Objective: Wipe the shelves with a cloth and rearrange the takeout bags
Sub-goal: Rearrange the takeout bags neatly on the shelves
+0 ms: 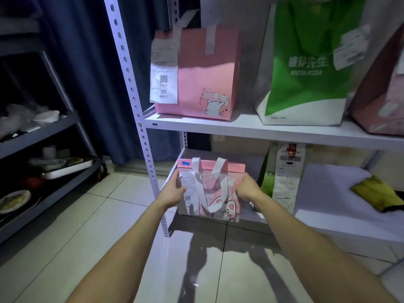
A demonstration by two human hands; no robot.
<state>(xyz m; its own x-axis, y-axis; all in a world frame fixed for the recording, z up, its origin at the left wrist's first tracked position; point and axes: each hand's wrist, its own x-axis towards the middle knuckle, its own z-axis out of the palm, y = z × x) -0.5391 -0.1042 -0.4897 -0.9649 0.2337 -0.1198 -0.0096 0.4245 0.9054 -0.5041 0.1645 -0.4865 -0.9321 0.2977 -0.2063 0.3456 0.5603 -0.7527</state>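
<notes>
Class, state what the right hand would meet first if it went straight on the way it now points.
The small pink bag, which the right hand grips by its side edge. What lies behind the bag is hidden, so depth beyond it is unclear.

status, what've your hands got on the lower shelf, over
Left hand, right hand gripping small pink cat bag by its sides, front of lower shelf. Green bag with long receipt close beside it. Yellow cloth further along.

A single wide-angle view is taken from the person's head and is directed forward and down. The white shelving unit [262,130] is seen close, ahead and right; the tiled floor [87,226] is taken in near, a grey rack [43,134] at the left.
</notes>
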